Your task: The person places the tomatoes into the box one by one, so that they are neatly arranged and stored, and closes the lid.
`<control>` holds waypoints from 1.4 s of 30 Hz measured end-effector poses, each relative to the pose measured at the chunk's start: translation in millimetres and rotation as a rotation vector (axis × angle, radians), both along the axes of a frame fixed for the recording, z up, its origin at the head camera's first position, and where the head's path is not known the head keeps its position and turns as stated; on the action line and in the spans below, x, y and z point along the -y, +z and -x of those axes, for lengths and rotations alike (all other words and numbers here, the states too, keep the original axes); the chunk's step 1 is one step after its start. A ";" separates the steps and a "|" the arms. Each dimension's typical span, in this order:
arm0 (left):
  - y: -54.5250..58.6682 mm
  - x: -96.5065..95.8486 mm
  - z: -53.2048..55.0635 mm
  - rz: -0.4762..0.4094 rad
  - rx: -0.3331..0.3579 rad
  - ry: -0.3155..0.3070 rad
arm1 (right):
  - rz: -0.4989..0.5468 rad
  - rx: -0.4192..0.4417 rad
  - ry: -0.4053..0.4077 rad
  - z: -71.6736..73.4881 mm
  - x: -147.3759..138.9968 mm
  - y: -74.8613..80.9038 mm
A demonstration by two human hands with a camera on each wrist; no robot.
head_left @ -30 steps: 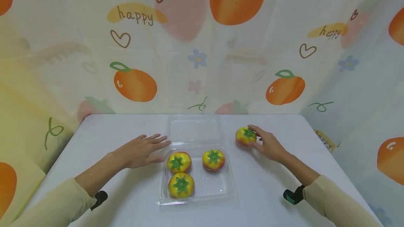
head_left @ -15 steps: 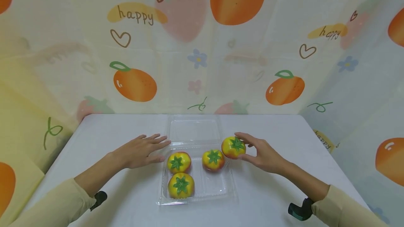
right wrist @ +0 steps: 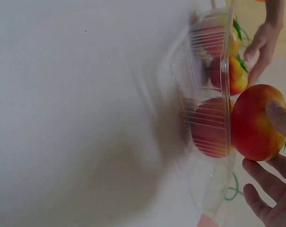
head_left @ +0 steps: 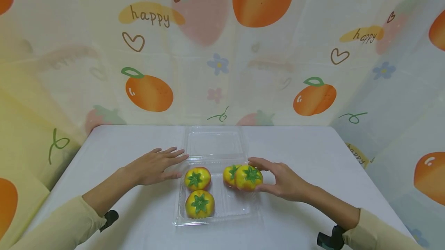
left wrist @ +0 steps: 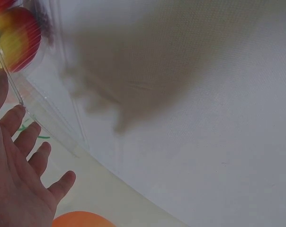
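My right hand (head_left: 287,180) pinches a round yellow-and-red fruit with a green star-shaped top (head_left: 248,178) between thumb and fingers. In the right wrist view this held fruit (right wrist: 257,122) is above the rim of the clear plastic clamshell box (head_left: 240,203), at its right side. It partly covers another such fruit (head_left: 228,175) sitting in the box. Two more fruits, the rear one (head_left: 197,178) and the front one (head_left: 199,204), sit in the left half. My left hand (head_left: 156,166) has its fingers spread, tips at the box's left rear edge. The left wrist view shows that hand (left wrist: 24,165) beside the rim.
The clamshell's lid (head_left: 214,143) lies folded back behind the box, flat on the white table (head_left: 132,219). A fruit-printed cloth (head_left: 194,80) hangs behind the table and along both sides.
My right hand has lifted the fruit off the table right of the box and brought it left and nearer, over the box's right side. The left hand has stayed put.
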State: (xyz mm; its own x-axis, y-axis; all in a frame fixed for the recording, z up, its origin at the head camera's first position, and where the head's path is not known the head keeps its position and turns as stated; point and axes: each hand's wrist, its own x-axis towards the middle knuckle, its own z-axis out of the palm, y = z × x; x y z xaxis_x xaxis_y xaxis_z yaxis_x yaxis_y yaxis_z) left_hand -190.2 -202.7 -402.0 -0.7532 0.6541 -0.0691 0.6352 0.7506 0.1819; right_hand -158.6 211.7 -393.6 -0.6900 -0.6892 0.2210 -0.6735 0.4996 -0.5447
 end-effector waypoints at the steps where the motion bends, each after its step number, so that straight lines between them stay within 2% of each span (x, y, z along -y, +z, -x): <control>1: 0.1 0.0 0.0 0.000 -0.001 -0.001 | -0.002 -0.004 0.004 -0.6 0.5 -0.3; 10: 0.1 0.2 -0.5 0.002 0.001 0.005 | -0.001 -0.001 0.045 -4.9 5.5 -3.0; 24: 2.6 -1.6 -0.9 0.003 0.021 0.019 | -0.089 0.059 0.052 -11.3 10.8 -5.8; 32: 3.3 -1.6 -1.2 0.003 0.027 0.020 | -0.112 0.027 0.087 -15.3 14.3 -8.3; 42: 2.4 -1.8 -0.7 0.012 0.021 0.024 | -0.198 0.056 0.064 -18.4 20.3 -11.0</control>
